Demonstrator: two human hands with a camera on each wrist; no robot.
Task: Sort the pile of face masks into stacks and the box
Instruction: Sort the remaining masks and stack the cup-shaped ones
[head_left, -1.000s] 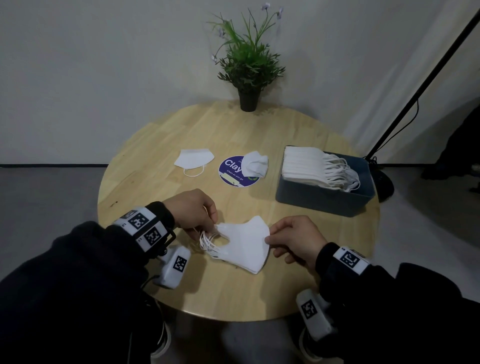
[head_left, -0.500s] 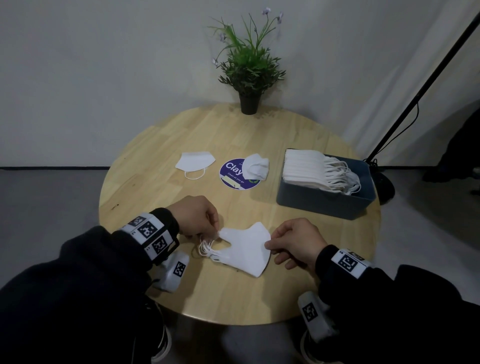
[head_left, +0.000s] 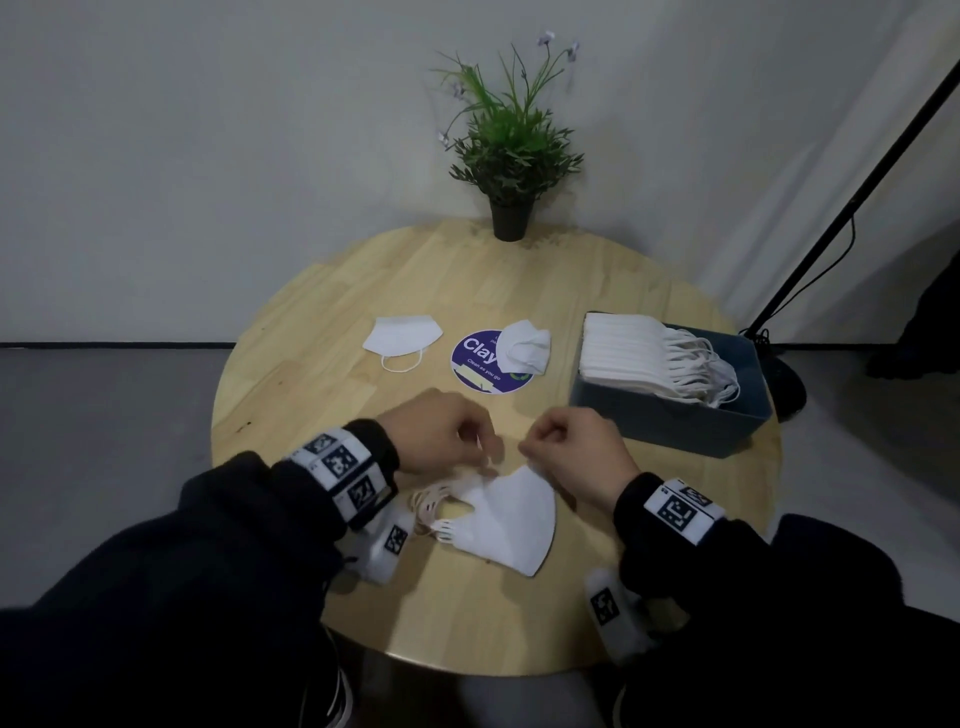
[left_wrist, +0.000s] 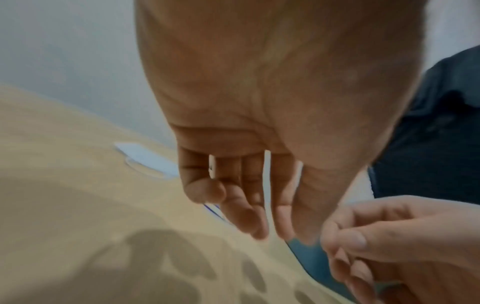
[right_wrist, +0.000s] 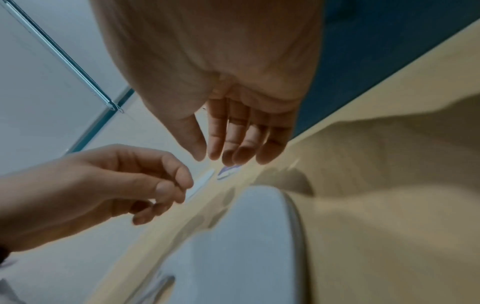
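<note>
Left hand (head_left: 441, 436) and right hand (head_left: 576, 447), empty, fingers relaxed. Hovering above mask stack (head_left: 504, 519), likely readying to square it.

Both hands, right hand (head_left: 576, 452) and left hand (head_left: 441, 436), now closer together above mask stack (head_left: 506, 525).

place: office corner | evidence: round wooden table (head_left: 322, 322), potted plant (head_left: 511, 156), bare wall (head_left: 208, 156)
</note>
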